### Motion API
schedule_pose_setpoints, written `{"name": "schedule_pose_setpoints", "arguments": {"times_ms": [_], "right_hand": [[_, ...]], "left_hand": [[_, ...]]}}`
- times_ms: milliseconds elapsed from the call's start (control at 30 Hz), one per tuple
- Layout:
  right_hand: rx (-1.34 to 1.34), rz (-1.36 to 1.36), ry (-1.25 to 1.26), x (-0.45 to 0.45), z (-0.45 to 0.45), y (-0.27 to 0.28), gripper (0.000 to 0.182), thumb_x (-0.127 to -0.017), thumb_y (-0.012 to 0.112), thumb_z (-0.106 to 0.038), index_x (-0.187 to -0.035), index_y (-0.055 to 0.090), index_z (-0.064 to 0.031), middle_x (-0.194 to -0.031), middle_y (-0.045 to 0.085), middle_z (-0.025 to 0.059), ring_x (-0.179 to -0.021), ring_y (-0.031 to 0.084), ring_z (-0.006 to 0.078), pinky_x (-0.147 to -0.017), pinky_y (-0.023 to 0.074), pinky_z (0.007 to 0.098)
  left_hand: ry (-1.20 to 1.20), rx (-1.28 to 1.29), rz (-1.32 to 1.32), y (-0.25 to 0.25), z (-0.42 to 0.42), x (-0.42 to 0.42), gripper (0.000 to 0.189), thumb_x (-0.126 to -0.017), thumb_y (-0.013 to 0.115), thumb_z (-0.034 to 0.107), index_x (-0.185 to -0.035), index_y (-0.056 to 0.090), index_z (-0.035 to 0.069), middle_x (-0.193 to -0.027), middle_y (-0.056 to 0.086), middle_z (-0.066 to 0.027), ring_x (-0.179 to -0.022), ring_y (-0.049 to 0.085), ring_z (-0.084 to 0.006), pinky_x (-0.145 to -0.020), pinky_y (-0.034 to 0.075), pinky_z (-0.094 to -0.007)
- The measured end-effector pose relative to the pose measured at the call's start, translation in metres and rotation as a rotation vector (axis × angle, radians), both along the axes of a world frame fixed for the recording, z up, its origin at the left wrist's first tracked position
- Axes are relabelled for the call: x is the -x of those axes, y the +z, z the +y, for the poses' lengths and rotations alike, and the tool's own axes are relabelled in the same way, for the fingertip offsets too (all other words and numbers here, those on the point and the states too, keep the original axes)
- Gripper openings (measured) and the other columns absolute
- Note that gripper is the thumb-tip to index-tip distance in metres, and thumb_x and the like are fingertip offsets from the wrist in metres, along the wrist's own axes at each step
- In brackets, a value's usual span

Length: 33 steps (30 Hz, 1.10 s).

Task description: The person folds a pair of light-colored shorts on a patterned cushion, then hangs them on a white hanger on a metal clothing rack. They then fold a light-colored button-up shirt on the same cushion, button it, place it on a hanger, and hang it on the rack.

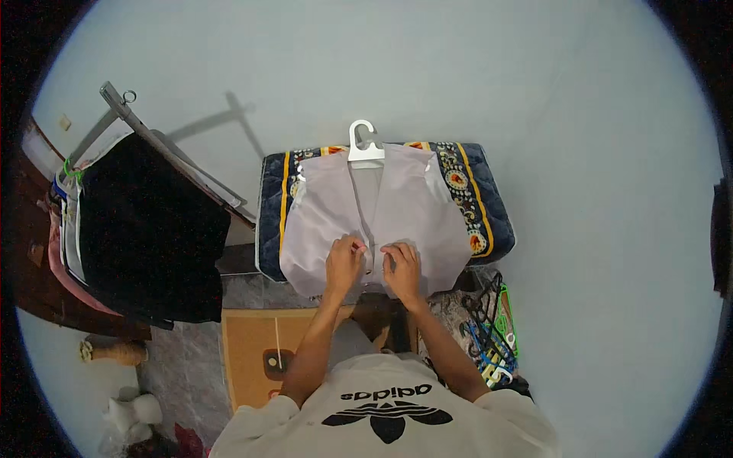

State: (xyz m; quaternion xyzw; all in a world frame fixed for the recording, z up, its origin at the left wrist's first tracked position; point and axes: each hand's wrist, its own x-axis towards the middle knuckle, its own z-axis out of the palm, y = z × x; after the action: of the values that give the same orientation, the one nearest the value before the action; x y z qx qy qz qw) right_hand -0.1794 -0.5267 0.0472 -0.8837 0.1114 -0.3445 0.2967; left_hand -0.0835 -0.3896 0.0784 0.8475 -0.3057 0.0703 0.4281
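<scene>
A pale lilac sleeveless vest (424,200) lies spread on a padded surface covered with a dark blue patterned cloth (492,200). The hook of a white plastic hanger (366,150) sticks out at its neck. My left hand (345,257) pinches the vest's front edge, thumb and forefinger together, left of the opening. My right hand (401,264) is at the other front edge, fingers curled and thumb near the forefinger; whether cloth is between them I cannot tell. Small buttons show on the front edge between my hands. The vest's lower hem hangs past the padded surface's near edge.
At the left, a metal rail (172,154) holds black garments (149,235) and others on hangers. Loose black, green and blue hangers (498,326) are piled at the right. A brown mat (246,343) lies on the tiled floor. A pale wall (458,68) stands behind.
</scene>
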Motion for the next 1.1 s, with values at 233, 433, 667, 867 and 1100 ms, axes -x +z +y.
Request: {"name": "schedule_pose_setpoints", "arguments": {"times_ms": [233, 433, 667, 867, 1100], "right_hand": [[0.178, 0.234, -0.122, -0.020, 0.009, 0.015, 0.026, -0.081, 0.075, -0.022, -0.102, 0.070, -0.0083, -0.108, 0.061, 0.0084, -0.106, 0.057, 0.0300, -0.091, 0.0426, 0.0422], [0.123, 0.158, -0.137, -0.030, 0.007, -0.003, 0.015, -0.080, 0.074, -0.018, -0.090, 0.071, -0.0070, -0.098, 0.062, 0.0094, -0.097, 0.059, 0.0299, -0.080, 0.0478, 0.0462], [-0.382, 0.028, -0.094, -0.020, -0.004, 0.045, 0.017, -0.087, 0.076, -0.015, -0.092, 0.072, 0.0004, -0.084, 0.069, 0.0099, -0.074, 0.064, 0.0188, -0.070, 0.0516, 0.0310], [-0.581, 0.139, -0.064, -0.016, -0.017, 0.035, 0.021, -0.090, 0.075, -0.017, -0.100, 0.074, 0.0015, -0.090, 0.071, 0.0068, -0.076, 0.063, 0.0111, -0.070, 0.0504, 0.0259], [-0.605, 0.157, 0.087, -0.021, -0.025, 0.039, 0.019, -0.093, 0.070, -0.014, -0.106, 0.075, 0.0007, -0.094, 0.073, 0.0065, -0.081, 0.063, 0.0102, -0.073, 0.0504, 0.0250]], "left_hand": [[-0.077, 0.089, 0.361, -0.013, 0.006, -0.014, 0.013, -0.088, 0.072, 0.012, -0.091, 0.066, 0.001, -0.076, 0.067, -0.0123, -0.068, 0.065, -0.0256, -0.066, 0.050, -0.0378], [-0.282, 0.176, 0.383, -0.026, 0.014, -0.033, 0.011, -0.085, 0.075, 0.007, -0.092, 0.068, 0.001, -0.078, 0.068, -0.0114, -0.069, 0.064, -0.0215, -0.067, 0.052, -0.0351], [-0.109, 0.218, 0.401, 0.019, -0.010, -0.016, 0.013, -0.086, 0.074, 0.006, -0.097, 0.071, 0.001, -0.083, 0.070, -0.0126, -0.068, 0.065, -0.0244, -0.066, 0.052, -0.0347], [-0.135, 0.304, 0.509, 0.010, -0.026, -0.014, 0.010, -0.085, 0.075, 0.005, -0.094, 0.071, 0.001, -0.082, 0.070, -0.0084, -0.068, 0.062, -0.0173, -0.066, 0.051, -0.0324], [-0.147, 0.310, 0.403, 0.003, -0.026, -0.016, 0.010, -0.082, 0.077, 0.003, -0.091, 0.071, 0.002, -0.082, 0.066, -0.0090, -0.071, 0.060, -0.0201, -0.066, 0.049, -0.0333]]}}
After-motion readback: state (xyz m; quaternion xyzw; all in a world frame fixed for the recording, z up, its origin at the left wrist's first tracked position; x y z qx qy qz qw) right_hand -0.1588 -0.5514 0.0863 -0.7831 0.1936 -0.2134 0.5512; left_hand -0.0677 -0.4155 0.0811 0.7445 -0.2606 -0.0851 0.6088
